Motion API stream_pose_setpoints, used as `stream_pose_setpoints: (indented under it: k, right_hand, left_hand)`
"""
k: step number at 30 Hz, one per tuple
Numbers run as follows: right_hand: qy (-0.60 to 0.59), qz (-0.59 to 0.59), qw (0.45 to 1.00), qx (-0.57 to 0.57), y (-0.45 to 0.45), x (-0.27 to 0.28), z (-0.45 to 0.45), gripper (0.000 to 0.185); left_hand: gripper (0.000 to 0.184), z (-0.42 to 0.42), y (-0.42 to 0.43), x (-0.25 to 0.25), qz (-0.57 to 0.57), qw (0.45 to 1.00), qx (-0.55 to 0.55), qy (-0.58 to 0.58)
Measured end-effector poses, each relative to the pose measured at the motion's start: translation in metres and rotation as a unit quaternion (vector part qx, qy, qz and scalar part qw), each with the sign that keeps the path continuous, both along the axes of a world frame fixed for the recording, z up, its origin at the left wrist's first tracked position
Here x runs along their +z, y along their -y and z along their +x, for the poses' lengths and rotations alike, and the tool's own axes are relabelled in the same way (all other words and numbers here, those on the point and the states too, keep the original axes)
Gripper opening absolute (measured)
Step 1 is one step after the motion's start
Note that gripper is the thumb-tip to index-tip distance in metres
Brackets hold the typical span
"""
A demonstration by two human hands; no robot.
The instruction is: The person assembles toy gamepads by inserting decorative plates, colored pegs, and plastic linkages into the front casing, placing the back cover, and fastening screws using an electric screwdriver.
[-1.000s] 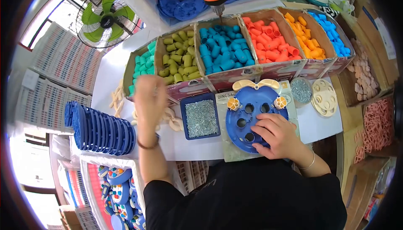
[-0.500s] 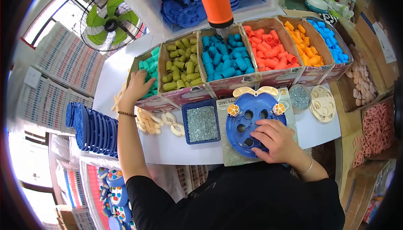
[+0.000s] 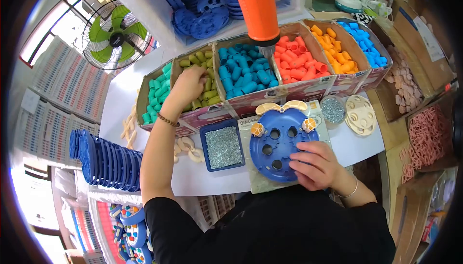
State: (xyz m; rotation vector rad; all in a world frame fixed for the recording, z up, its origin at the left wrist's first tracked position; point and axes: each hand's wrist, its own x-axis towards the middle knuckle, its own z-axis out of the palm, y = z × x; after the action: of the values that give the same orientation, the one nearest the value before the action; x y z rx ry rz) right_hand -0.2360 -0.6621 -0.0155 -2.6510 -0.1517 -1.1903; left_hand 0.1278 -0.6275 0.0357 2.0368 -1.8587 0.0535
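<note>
Caps [image 3: 210,94]: left hand [image 3: 191,85] dips in, fingers bent, grip hidden.
Blue baseplate [image 3: 284,147]: right hand [image 3: 318,167] half-curled over it, hold unclear.

Bright windows [image 3: 41,199] glare at left, a green-bladed fan [image 3: 116,38] above the white table [image 3: 197,183].

I watch through 1 head-worn camera, facing forward and down from above the black shirt [image 3: 270,228] at 6 o'clock. It sits near enough to frame the left hand [image 3: 190,85] at 10 o'clock and right hand [image 3: 316,165] at 4, its dark-rimmed wide view reaching pink pieces [image 3: 429,136] at 3.
</note>
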Motion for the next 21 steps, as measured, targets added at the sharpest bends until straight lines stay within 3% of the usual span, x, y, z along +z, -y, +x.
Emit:
stream_pose_setpoints:
  k: [3,7,10,12,15,18,19,21]
  right_hand:
    - [0.050,-0.054,0.995,-0.070,0.021,0.018,-0.009,0.024]
    - [0.028,-0.046,0.986,-0.160,0.088,0.046,0.014,0.014]
    - [-0.071,-0.023,0.980,-0.186,0.148,0.054,0.048,0.007]
    - [-0.146,-0.072,0.959,-0.232,0.180,0.053,0.078,0.008]
    - [-0.234,-0.135,0.926,-0.263,0.212,0.039,0.111,0.016]
    - [-0.300,-0.203,0.887,-0.287,0.227,0.025,0.122,0.012]
    - [-0.299,-0.204,0.888,-0.285,0.228,0.027,0.125,0.012]
    - [-0.190,-0.124,0.931,-0.286,0.230,0.030,0.130,0.015]
  left_hand:
    - [0.011,-0.001,-0.003,0.006,0.082,0.996,0.028,-0.035]
    - [0.015,-0.003,-0.014,0.007,0.069,0.996,0.022,-0.042]
    - [0.016,-0.011,-0.022,0.008,0.012,0.999,0.016,-0.038]
    - [0.013,-0.016,-0.026,0.006,-0.123,0.991,0.027,-0.051]
    - [0.011,-0.026,-0.033,0.007,-0.202,0.977,0.038,-0.057]
    - [0.009,-0.043,-0.046,0.009,-0.284,0.958,0.029,-0.036]
    - [0.009,-0.049,-0.052,0.008,-0.284,0.958,0.031,-0.035]
    - [0.007,-0.062,-0.066,0.005,-0.316,0.946,0.077,-0.016]
